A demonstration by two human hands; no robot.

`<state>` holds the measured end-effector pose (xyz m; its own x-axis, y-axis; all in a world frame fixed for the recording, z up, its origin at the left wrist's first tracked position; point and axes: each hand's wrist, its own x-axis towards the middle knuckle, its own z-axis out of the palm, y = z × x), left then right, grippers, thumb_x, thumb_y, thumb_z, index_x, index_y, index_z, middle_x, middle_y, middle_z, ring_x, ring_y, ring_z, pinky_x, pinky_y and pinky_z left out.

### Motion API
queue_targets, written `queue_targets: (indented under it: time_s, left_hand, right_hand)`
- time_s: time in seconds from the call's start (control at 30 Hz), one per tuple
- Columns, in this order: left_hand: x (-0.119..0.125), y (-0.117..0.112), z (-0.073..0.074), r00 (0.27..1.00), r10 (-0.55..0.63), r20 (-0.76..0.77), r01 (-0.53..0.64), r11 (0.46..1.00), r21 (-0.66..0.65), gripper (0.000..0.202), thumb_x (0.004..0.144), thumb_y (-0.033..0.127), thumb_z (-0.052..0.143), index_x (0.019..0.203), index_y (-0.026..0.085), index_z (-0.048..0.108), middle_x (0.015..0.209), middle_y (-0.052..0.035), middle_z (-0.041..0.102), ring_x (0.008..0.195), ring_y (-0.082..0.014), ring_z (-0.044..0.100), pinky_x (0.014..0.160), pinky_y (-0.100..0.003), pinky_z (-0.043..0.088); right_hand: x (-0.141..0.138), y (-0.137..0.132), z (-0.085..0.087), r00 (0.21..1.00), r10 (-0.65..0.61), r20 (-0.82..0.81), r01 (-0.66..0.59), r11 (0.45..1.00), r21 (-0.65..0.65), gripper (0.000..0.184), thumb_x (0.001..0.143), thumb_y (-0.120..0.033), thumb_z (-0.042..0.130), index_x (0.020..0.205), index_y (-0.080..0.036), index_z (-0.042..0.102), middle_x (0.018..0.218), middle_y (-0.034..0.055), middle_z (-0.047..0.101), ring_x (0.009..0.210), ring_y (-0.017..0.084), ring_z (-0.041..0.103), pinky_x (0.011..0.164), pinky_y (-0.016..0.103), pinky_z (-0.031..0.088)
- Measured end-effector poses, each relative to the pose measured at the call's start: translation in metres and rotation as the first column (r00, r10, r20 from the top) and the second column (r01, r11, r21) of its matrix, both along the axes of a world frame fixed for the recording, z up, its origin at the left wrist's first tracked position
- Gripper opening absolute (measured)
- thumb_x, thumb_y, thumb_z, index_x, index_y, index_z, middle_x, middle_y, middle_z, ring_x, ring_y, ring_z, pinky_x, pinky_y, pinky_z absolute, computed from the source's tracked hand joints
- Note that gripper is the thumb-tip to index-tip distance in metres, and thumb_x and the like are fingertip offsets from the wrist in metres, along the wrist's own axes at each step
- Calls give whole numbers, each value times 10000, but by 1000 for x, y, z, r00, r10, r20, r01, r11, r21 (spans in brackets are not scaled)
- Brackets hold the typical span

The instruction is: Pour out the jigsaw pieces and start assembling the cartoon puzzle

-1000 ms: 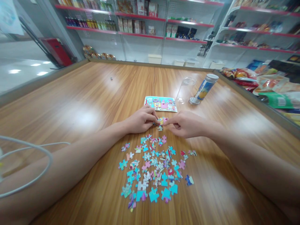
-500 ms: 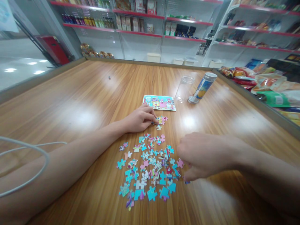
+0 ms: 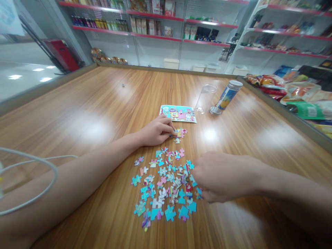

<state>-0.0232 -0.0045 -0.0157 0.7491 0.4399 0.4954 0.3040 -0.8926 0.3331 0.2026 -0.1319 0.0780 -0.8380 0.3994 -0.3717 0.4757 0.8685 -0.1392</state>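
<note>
My left hand (image 3: 158, 132) rests on the table with its fingers bent together, the fingertips on a small cluster of joined jigsaw puzzle pieces (image 3: 183, 132). Behind it lies a picture card (image 3: 181, 114) with cartoon figures. Nearer to me is a spread of loose puzzle pieces (image 3: 170, 213), mostly light blue, some pink and white. At the right edge of this spread, my right hand (image 3: 220, 176) hangs low with its back toward me. Its fingers are curled under, so whatever they hold is hidden. A blue piece (image 3: 199, 192) shows just beside its fingertips.
A clear, lidless cylinder (image 3: 206, 98) and a blue canister (image 3: 229, 94) stand at the back right, a metal lid (image 3: 215, 110) by them. A white cable (image 3: 50, 166) loops at the left. Snack bags (image 3: 301, 91) lie past the right edge. Shelves (image 3: 155, 36) line the back.
My right hand has shifted slightly left and down over the right edge of the loose pieces, covering a pink piece there. My left hand stays at the joined cluster. The view has moved slightly.
</note>
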Motion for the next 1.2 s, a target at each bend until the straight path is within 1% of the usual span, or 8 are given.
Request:
queue_targets:
  time_s: [0.17, 0.33, 0.47, 0.6, 0.8, 0.9, 1.03, 1.2]
  left_hand:
    - [1, -1, 0, 1000, 5, 12, -5, 1000, -14, 277, 864, 96, 561, 931, 251, 781, 952, -53, 682, 937, -177, 593, 948, -396, 470]
    - [1, -1, 1, 1000, 8, 6, -8, 1000, -19, 272, 850, 90, 569, 924, 245, 779, 952, -53, 682, 943, -178, 592, 955, -401, 469]
    - [1, -1, 1, 1000, -3, 11, 3, 1000, -25, 272, 844, 82, 573, 923, 242, 778, 954, -52, 680, 947, -175, 595, 933, -385, 479]
    - [2, -1, 1, 1000, -4, 27, 5, 1000, -19, 275, 838, 65, 578, 917, 236, 778, 950, -55, 678, 942, -176, 600, 931, -383, 479]
    - [2, -2, 2, 1000, 11, 11, -10, 1000, -13, 283, 842, 66, 563, 910, 230, 784, 940, -59, 679, 934, -176, 595, 949, -393, 473]
    - [2, -2, 2, 1000, 13, 11, -13, 1000, -17, 282, 846, 73, 561, 912, 232, 785, 937, -60, 681, 931, -176, 595, 955, -395, 468]
    - [2, -2, 1, 1000, 3, 14, -3, 1000, -14, 275, 847, 81, 573, 922, 243, 782, 939, -54, 687, 936, -175, 600, 949, -390, 463]
    - [3, -1, 0, 1000, 11, 16, -11, 1000, -9, 268, 861, 91, 571, 920, 243, 784, 934, -55, 686, 917, -172, 593, 943, -386, 462]
  right_hand:
    - [-4, -2, -1, 992, -3, -126, 2, 1000, -9, 339, 848, -361, 668, 575, -165, 627, 520, 20, 604, 393, 77, 287, 438, 273, 159]
    - [-7, -3, -6, 993, 21, -113, -21, 1000, 2, 260, 833, -325, 688, 634, -160, 665, 572, 34, 643, 420, 90, 359, 456, 275, 169]
    - [-16, -4, -8, 990, -27, -139, 27, 1000, 0, 381, 920, -417, 608, 644, -168, 688, 555, 37, 637, 416, 99, 367, 468, 292, 173]
    - [-23, -3, -15, 994, -54, -91, 55, 998, 5, 420, 919, -472, 629, 655, -155, 710, 565, 53, 648, 450, 115, 437, 487, 295, 180]
    - [-20, 3, -15, 995, -96, -23, 93, 992, -88, 427, 926, -504, 614, 733, -151, 756, 633, 72, 686, 540, 145, 542, 530, 279, 266]
    - [-20, 3, -13, 993, -116, -38, 112, 990, -88, 425, 928, -495, 609, 719, -150, 744, 631, 68, 679, 526, 134, 518, 535, 274, 268]
    - [-22, 0, -12, 986, -142, -87, 140, 990, -29, 406, 937, -425, 596, 671, -140, 708, 595, 59, 649, 482, 105, 441, 521, 276, 217]
    - [-24, -2, -19, 981, -125, -151, 129, 992, 17, 423, 946, -402, 577, 626, -147, 683, 539, 38, 610, 447, 92, 362, 510, 292, 169]
